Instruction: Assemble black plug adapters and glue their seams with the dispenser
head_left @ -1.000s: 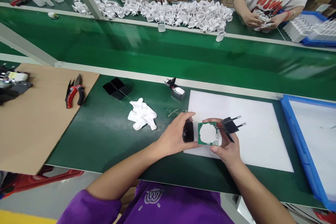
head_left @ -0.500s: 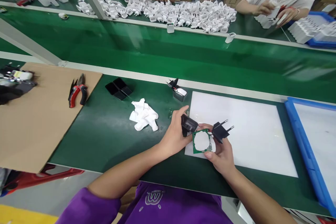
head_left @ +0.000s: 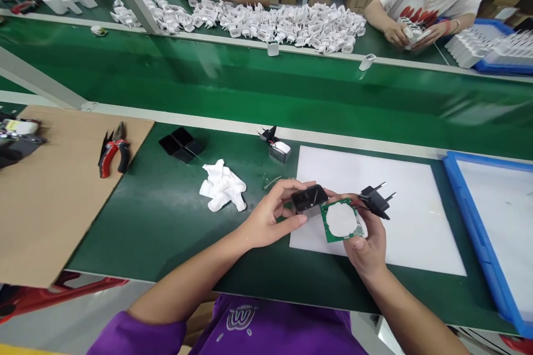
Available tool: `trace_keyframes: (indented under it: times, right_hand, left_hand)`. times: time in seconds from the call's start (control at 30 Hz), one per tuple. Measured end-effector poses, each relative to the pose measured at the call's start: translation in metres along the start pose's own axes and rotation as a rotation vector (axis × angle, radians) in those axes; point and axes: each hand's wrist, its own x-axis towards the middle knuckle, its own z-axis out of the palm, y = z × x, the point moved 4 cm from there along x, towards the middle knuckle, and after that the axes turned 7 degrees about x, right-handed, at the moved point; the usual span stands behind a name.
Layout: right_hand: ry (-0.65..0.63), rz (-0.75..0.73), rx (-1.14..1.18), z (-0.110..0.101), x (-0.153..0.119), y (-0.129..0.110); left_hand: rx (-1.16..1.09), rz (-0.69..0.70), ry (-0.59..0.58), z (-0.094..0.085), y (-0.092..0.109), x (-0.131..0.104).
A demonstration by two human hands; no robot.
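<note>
My left hand (head_left: 272, 216) is closed round a small black plastic charger case (head_left: 308, 199), thumb on the near side, fingers behind. Close to its right, my right hand (head_left: 368, 247) grips a green circuit board (head_left: 342, 221) with a white pad on its face, the thumb at the lower edge. A black two-pin plug piece (head_left: 375, 201) sits beyond the right fingers, its pins pointing right; thin dark wires appear to run from it to the board. Behind the hands stands another black case (head_left: 280, 151) with a white part inside and its plug piece tilted up.
A white sheet (head_left: 400, 222) lies under the right hand, beside a blue-rimmed tray (head_left: 470, 222). Leftward are crumpled white cloth-like pieces (head_left: 224, 186), black casings (head_left: 181, 144) and red-handled pliers (head_left: 113, 151) on cardboard (head_left: 62, 194). Across the green divider, people handle white chargers (head_left: 291, 25).
The black case has turned in my left hand, and the thumb now lies along its near side. My right hand has moved the circuit board and plug piece slightly rightward. The camera view shifted slightly.
</note>
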Motion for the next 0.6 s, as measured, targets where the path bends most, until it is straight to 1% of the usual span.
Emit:
trace_keyframes:
  times: [0.07, 0.13, 0.2, 0.33, 0.47, 0.6]
  right_hand:
    - [-0.015, -0.023, 0.039, 0.001, 0.001, -0.003]
    - [-0.029, -0.022, 0.072, 0.002, 0.003, -0.004]
    - [-0.039, -0.002, 0.084, 0.002, 0.003, -0.004]
    - [-0.042, -0.01, 0.064, 0.003, 0.004, -0.007]
    - [-0.022, -0.021, -0.088, 0.007, 0.008, -0.019]
    - [-0.044, -0.061, -0.15, 0.008, 0.01, -0.029]
  left_hand:
    - [-0.049, -0.005, -0.055, 0.001, 0.0, 0.0]
    - [-0.123, 0.019, -0.105, 0.002, 0.002, 0.001]
    - [-0.139, 0.054, -0.124, 0.001, 0.005, 0.001]
    - [0.016, 0.085, -0.044, -0.004, 0.008, 0.004]
    - [0.173, 0.075, 0.036, -0.007, 0.008, 0.005]
    - [0.304, 0.083, 0.041, -0.004, 0.008, 0.004]
